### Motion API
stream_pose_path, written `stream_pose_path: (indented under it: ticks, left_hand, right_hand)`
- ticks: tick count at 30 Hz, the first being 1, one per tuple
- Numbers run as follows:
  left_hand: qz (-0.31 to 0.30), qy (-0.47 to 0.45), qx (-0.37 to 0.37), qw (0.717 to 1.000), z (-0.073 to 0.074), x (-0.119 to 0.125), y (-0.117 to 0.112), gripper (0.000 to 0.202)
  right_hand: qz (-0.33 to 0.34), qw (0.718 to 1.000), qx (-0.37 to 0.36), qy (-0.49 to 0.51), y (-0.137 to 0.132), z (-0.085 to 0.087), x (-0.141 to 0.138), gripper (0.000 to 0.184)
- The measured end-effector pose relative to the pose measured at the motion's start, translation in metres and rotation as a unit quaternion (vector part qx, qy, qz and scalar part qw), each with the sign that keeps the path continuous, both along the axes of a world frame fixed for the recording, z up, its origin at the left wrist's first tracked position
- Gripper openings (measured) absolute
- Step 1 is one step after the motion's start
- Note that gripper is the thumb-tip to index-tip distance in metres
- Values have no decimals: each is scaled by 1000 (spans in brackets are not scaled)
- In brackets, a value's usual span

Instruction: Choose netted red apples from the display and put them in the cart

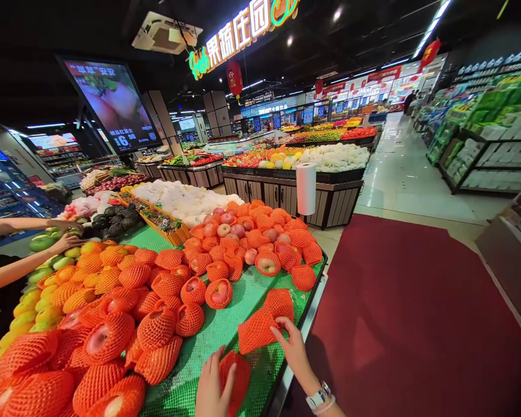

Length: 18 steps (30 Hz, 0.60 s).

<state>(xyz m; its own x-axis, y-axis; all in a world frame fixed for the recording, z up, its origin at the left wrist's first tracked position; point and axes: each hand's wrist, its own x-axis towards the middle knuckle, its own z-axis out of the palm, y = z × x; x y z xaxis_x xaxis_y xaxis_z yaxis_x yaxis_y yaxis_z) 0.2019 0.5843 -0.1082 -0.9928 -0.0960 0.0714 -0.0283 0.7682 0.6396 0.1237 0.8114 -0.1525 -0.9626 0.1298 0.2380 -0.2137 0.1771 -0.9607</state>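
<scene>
My left hand (212, 387) rests on an orange foam net sleeve (238, 376) lying on the green mat (230, 313) at the near edge of the fruit stand, fingers curled over it. My right hand (292, 346) pinches the corner of another empty orange foam net (256, 330) on the mat; a watch is on that wrist. Just beyond lies a third empty net (279, 302). Apples wrapped in orange nets (219, 292) are piled across the stand to the left and further back.
Another person's two arms (21, 263) reach in from the left over green and yellow fruit (43, 272). A red carpet (417, 324) lies to the right of the stand. A roll of plastic bags (306, 188) stands behind it. Produce displays and shelves fill the background.
</scene>
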Motion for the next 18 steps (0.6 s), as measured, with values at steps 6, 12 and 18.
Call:
stream_pose_path:
  ticks: [6,12,18]
  left_hand:
    - [6,25,258,966,19,-5,29,53]
    - [93,72,384,916,18,-19,50,69]
    - [7,98,242,965,16,-14,45,50]
  right_hand:
    - [-18,997,-70,23,8,19,20,40]
    - [40,997,-56,24,10,34,35,27]
    - [108,993,-23,-38,9,33,36,19]
